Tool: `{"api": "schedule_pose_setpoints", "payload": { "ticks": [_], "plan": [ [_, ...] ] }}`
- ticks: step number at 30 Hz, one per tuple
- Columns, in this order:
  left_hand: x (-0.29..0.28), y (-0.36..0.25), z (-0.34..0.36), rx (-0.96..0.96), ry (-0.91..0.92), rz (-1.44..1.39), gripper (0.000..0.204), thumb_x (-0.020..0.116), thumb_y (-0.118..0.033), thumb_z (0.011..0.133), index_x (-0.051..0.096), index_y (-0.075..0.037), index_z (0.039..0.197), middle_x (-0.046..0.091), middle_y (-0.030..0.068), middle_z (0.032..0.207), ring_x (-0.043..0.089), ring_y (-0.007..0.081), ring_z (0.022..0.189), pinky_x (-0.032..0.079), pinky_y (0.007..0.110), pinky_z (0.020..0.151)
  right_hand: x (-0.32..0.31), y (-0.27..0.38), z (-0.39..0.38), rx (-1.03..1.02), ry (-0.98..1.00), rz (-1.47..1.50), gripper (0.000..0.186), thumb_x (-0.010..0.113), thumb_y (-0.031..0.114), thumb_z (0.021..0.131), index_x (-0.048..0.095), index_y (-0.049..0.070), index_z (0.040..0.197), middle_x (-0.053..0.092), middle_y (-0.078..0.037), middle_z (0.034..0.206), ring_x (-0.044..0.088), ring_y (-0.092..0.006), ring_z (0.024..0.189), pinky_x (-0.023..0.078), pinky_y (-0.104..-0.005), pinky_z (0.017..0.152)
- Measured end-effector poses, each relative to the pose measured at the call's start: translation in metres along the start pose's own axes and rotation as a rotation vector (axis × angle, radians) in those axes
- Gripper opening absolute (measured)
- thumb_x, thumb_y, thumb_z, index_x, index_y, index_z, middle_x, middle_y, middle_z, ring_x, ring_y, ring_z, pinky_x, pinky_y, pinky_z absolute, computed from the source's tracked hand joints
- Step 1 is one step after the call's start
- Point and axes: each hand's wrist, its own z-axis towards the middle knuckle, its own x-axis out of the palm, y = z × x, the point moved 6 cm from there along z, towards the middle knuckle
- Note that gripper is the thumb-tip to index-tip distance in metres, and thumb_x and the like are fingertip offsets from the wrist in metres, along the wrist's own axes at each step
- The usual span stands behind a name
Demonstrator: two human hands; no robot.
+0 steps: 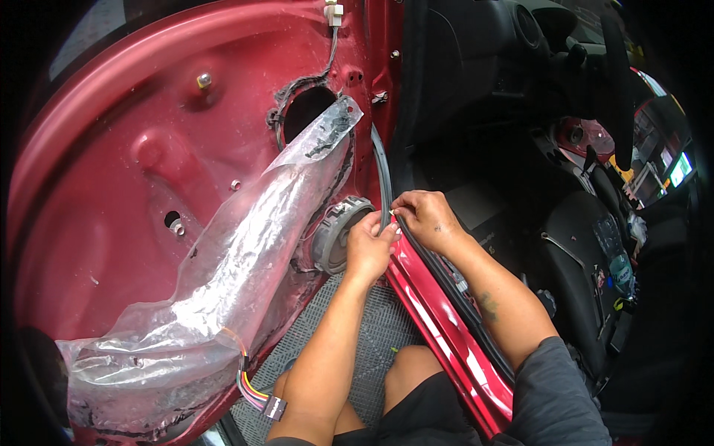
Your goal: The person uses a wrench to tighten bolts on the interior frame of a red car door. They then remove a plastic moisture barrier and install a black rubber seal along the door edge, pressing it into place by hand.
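Observation:
A grey rubber seal strip (382,172) runs down the door opening, between the red door and the car body. My left hand (367,251) is closed round its lower part, thumb and fingers pressed together. Beside it, my right hand (431,221) pinches at the strip's edge, close to my left fingertips. A tiny pale bit shows at the right fingertips; what it is I cannot make out. Just left of my left hand is a round speaker (327,239) in the door. Below both hands lies the glossy red door sill (439,323), with a black seal (476,327) along its inner side.
The stripped red door (89,201) stands open at left, with a clear plastic sheet (238,256) hanging loosely over it. A multicoloured wire connector (274,408) dangles by my left forearm. At right are a dark seat (569,241) with a wrench (563,247) and a bottle (620,273).

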Motion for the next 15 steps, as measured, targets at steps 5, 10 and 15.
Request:
{"api": "schedule_pose_setpoints", "payload": {
  "ticks": [5,10,15],
  "plan": [
    [0.000,-0.006,0.001,0.100,0.005,0.164,0.034,0.066,-0.009,0.108,0.064,0.000,0.141,0.080,0.0092,0.116,0.078,0.0150,0.097,0.059,0.027,0.076,0.001,0.007,0.003,-0.110,-0.023,-0.110,0.013,0.073,0.009,0.092,0.078,0.001,0.101,0.076,-0.022,0.098,0.074,-0.0427,0.094,0.059,-0.0504,0.085],
    [0.003,-0.009,-0.010,0.045,-0.011,0.150,0.034,0.064,-0.009,0.109,0.063,0.000,0.142,0.080,0.0089,0.113,0.078,0.0150,0.094,0.059,0.026,0.074,0.001,0.011,-0.001,-0.104,-0.044,-0.124,0.013,0.074,0.009,0.090,0.077,0.001,0.100,0.075,-0.021,0.096,0.072,-0.0421,0.097,0.058,-0.0508,0.088],
    [0.001,-0.007,-0.009,-0.010,-0.015,0.064,0.035,0.064,-0.009,0.109,0.062,0.000,0.143,0.080,0.0094,0.113,0.078,0.0154,0.093,0.058,0.026,0.071,-0.008,0.018,-0.001,-0.329,0.031,-0.150,0.013,0.075,0.006,0.088,0.077,-0.001,0.100,0.076,-0.019,0.097,0.073,-0.0388,0.097,0.059,-0.0476,0.087]
  ]
}}
